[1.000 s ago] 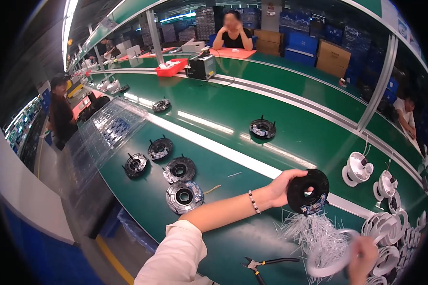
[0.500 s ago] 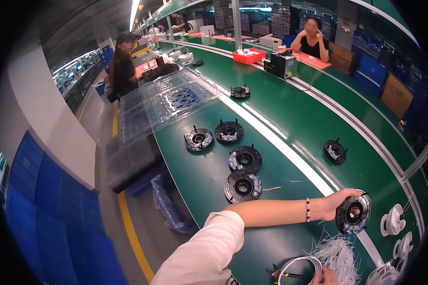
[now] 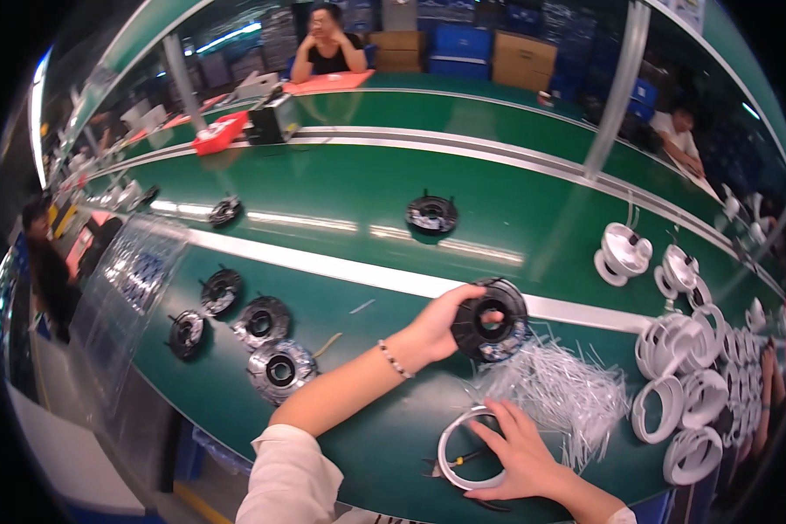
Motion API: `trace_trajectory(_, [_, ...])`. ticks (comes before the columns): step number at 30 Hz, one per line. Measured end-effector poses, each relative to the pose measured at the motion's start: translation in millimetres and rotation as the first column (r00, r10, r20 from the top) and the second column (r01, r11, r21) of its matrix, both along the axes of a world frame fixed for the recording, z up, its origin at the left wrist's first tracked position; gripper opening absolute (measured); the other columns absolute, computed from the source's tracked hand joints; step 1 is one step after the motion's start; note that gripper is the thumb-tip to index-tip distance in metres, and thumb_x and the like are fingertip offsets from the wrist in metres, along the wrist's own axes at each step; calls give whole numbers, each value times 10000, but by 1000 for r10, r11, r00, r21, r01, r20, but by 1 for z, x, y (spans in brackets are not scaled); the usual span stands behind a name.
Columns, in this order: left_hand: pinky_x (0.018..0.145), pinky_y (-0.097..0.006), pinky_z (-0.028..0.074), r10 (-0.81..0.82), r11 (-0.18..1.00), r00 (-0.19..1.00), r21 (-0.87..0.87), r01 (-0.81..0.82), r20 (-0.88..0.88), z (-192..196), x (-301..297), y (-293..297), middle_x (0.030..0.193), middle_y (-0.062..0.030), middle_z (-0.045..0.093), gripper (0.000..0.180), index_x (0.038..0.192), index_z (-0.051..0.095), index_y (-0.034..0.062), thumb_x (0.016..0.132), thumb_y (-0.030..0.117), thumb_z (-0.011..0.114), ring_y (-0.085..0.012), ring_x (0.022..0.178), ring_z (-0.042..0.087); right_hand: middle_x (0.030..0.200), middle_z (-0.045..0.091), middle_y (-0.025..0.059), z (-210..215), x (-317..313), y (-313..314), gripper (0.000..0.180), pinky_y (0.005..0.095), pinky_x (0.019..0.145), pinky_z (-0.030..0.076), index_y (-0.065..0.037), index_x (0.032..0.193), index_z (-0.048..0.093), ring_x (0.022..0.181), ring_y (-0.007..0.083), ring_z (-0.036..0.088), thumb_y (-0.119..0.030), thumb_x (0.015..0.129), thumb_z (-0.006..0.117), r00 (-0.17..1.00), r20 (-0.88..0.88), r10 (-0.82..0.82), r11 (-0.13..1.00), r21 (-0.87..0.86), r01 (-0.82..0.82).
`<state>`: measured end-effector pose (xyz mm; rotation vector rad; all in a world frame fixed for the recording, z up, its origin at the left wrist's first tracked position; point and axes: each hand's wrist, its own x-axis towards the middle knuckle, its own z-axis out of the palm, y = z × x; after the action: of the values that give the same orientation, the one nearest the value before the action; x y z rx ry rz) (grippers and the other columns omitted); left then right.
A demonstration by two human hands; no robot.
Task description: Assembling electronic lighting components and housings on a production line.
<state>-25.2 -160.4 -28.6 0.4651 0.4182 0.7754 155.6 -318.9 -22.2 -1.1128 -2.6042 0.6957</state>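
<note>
My left hand grips a round black disc-shaped housing by its left edge; a fingertip shows through its centre hole, and a small circuit board sits along its lower rim. Lower down, my right hand has its fingers over the right side of a white plastic ring, which is near the table's front edge. Partly covered by that ring is a pair of cutters with a dark and yellow handle. Between the two hands and to the right spreads a pile of thin white strips.
Several similar black housings lie at left on the green table. Another housing sits beyond the white divider strip. White rings and white round-based parts crowd the right. Other people sit across the line.
The view has turned right, bringing the white parts at right and more of my right hand into sight. My left hand still holds the black housing; my right hand stays at the white ring.
</note>
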Motion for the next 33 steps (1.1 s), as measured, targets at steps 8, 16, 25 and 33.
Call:
trace_trajectory(8, [731, -327, 502, -24, 1000, 995, -2, 24, -92, 8, 4, -4, 978, -100, 588, 293, 1063, 506, 2, 849, 174, 401, -147, 812, 593, 1283, 291, 236, -13, -2, -9, 892, 499, 921, 286, -42, 1211, 391, 1157, 432, 296, -439, 498, 751, 990, -115, -78, 984, 151, 95])
trace_trajectory(16, [744, -341, 498, -13, 1000, 993, -7, 13, -115, 8, 2, -9, 976, -107, 589, 295, 1063, 500, -10, 851, 171, 402, -151, 811, 592, 1298, 270, 229, -20, 0, -13, 1005, 500, 906, 290, 15, 1263, 245, 1149, 423, 303, -408, 509, 757, 968, -240, -78, 982, 151, 117])
trace_trajectory(25, [772, -317, 466, 53, 995, 991, 88, -43, -123, 21, 5, -22, 974, -40, 580, 321, 1080, 519, 47, 855, 254, 419, -121, 846, 527, 1367, 98, 226, 25, 19, 37, 1251, 388, 1012, 227, 18, 1328, -53, 1246, 307, 229, -312, 494, 819, 567, -802, -189, 901, 88, 424])
trace_trajectory(33, [930, -389, 387, 234, 938, 971, 276, -211, -53, 41, 12, -21, 1158, -140, 501, 467, 1211, 408, -4, 903, 332, 307, -227, 1090, 471, 1308, 215, 223, 18, -22, 107, 1202, 350, 977, 310, 6, 1333, -3, 1184, 273, 338, -172, 491, 835, 343, -910, -232, 941, -122, 314])
